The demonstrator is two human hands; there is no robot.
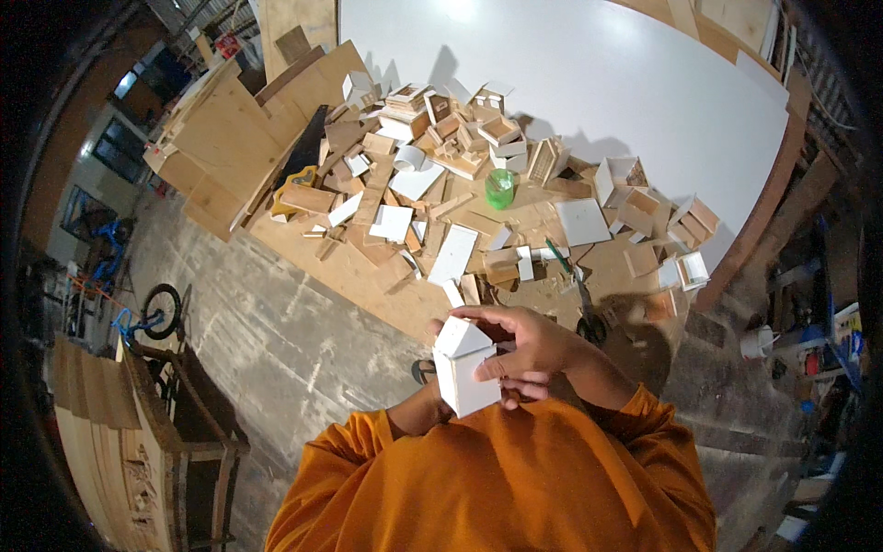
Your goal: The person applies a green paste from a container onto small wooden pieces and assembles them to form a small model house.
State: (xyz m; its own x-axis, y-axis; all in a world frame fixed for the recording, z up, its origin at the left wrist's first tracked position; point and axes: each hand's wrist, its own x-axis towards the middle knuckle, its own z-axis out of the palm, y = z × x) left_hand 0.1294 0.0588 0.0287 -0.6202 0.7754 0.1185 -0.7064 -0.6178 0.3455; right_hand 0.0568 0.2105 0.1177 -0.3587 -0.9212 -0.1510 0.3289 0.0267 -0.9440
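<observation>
A small white model house point(472, 380) with a peaked top block is held upright close to my chest. My right hand point(533, 345) is closed on its right side, the thumb across the front wall and the fingers over the roof. From the lower left my left hand point(434, 397) reaches behind the house and grips it; most of that hand is hidden. Fingertips show past the house's right edge, seemingly the left hand's. Just beyond my hands lie white panels point(453, 255), and scissors point(589, 322) with dark handles rest beside my right forearm.
Wood offcuts and small boxes point(635, 212) crowd the board-topped table point(322, 267). A green container point(499, 189) and a yellow-handled saw point(296, 184) are among them. A large white sheet point(570, 74) lies behind. A wooden cabinet point(110, 442) and bicycle point(147, 317) stand left.
</observation>
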